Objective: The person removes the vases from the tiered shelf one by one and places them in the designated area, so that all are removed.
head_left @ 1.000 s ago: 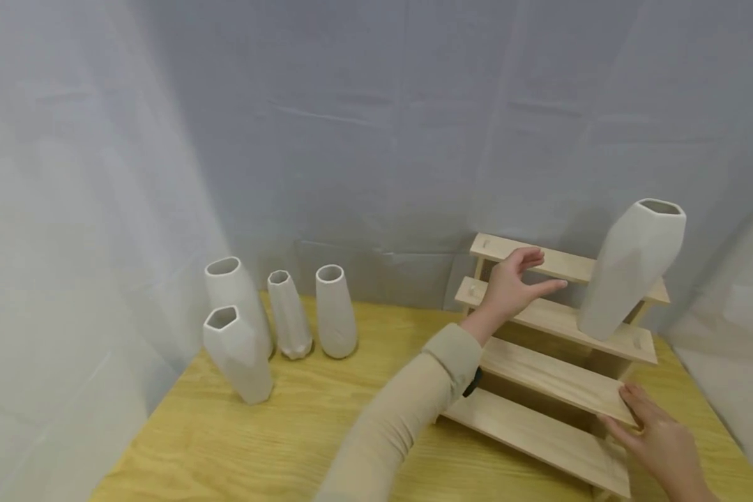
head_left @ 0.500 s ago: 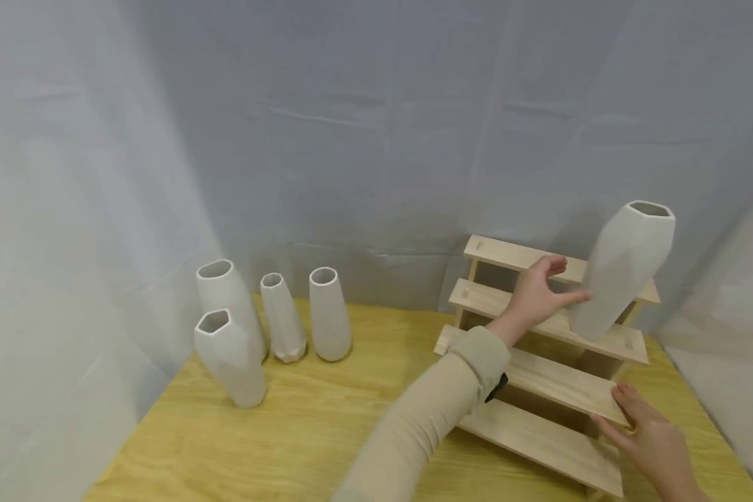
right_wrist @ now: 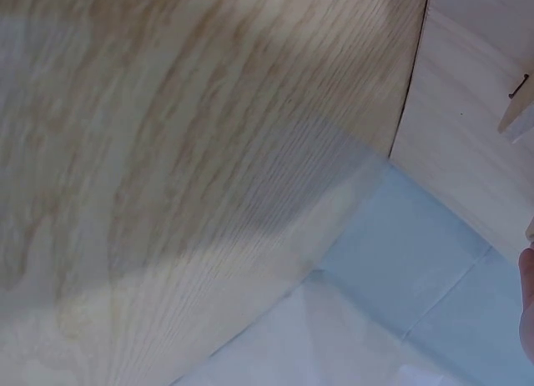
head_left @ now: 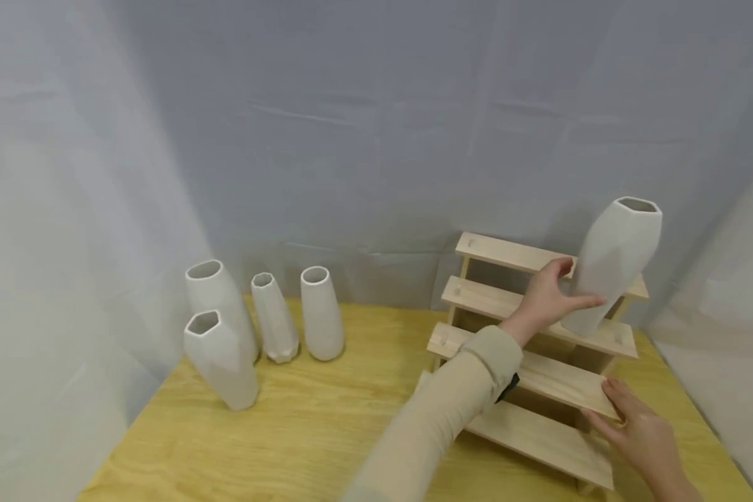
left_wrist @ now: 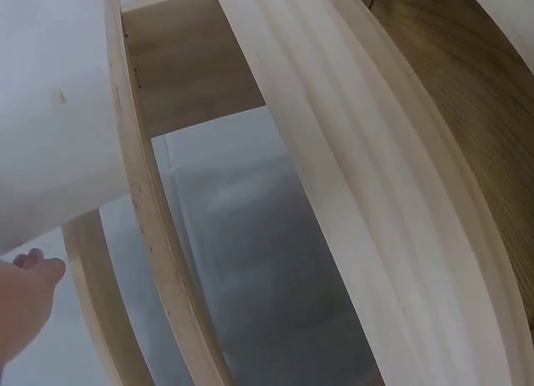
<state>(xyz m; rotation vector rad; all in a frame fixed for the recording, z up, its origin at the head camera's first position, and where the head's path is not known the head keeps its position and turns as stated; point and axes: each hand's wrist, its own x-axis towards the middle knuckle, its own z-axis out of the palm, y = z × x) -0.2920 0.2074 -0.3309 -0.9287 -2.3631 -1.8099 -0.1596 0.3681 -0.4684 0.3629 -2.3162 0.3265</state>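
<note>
A tall white faceted vase (head_left: 621,244) stands at the right end of a stepped wooden display stand (head_left: 489,296), on its second tier from the top. My left hand (head_left: 547,300) is at the vase's left side, thumb across its front and fingers loosely curved near its far edge. In the left wrist view, part of the left hand (left_wrist: 25,303) shows close to the pale vase (left_wrist: 50,161). My right hand (head_left: 643,436) pinches the right end of a lower tier, fingers on top and thumb at the front edge. Only a sliver of the right hand (right_wrist: 526,311) shows in its wrist view.
Several white vases stand on the left of the yellow wooden table (head_left: 276,446): a wide-mouthed one (head_left: 222,293), an angular one (head_left: 222,362), a slim ribbed one (head_left: 275,317) and a smooth round one (head_left: 322,314). Grey cloth (head_left: 351,139) hangs behind and at the sides.
My left hand has moved right to the tall vase, its thumb now overlapping the vase's front. The right hand keeps its place on the stand. The whole view has shifted slightly.
</note>
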